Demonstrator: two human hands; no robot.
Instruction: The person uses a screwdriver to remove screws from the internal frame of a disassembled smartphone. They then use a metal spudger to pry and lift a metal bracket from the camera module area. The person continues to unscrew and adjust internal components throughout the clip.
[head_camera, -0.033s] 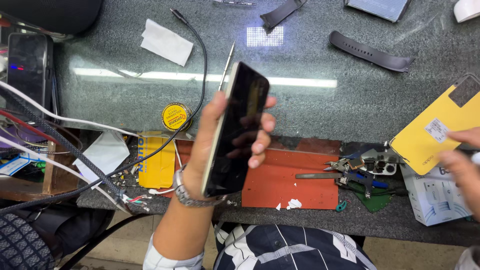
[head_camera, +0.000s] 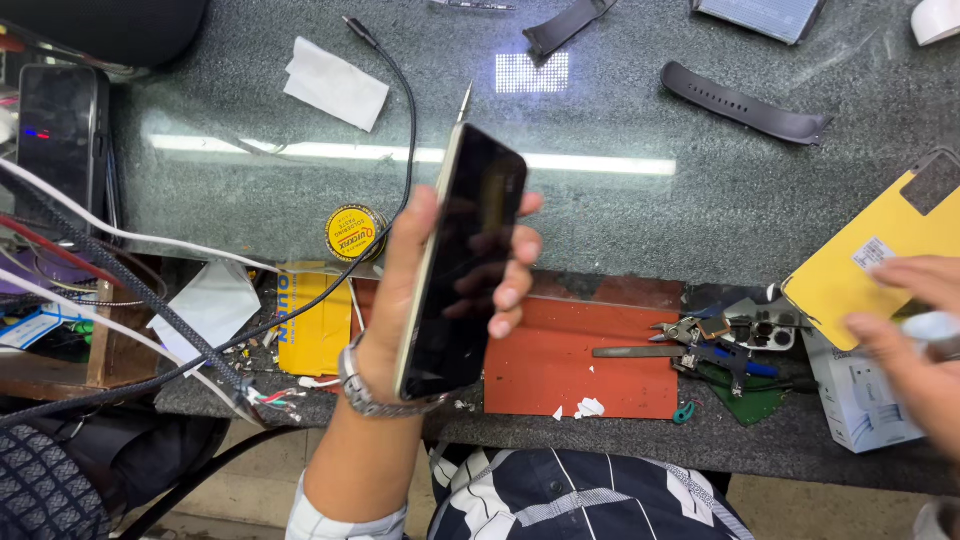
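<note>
Gripped edge-on in the left hand (head_camera: 420, 300), a dark-screened phone (head_camera: 462, 262) stands tilted above the surface (head_camera: 620, 220), thumb along its near edge and fingers (head_camera: 515, 270) wrapped over the glass. A metal watch (head_camera: 372, 395) circles the wrist below the grip. Beneath the phone lies an orange mat (head_camera: 580, 350); just left of the grip are a yellow round tin (head_camera: 356, 232) and a black cable (head_camera: 400, 130). Right of the grip, metal tools (head_camera: 700, 345) rest at the mat's edge. Far right, the right hand (head_camera: 915, 340) appears blurred beside a yellow phone back cover (head_camera: 860, 270); whether its grip is clenched cannot be told.
</note>
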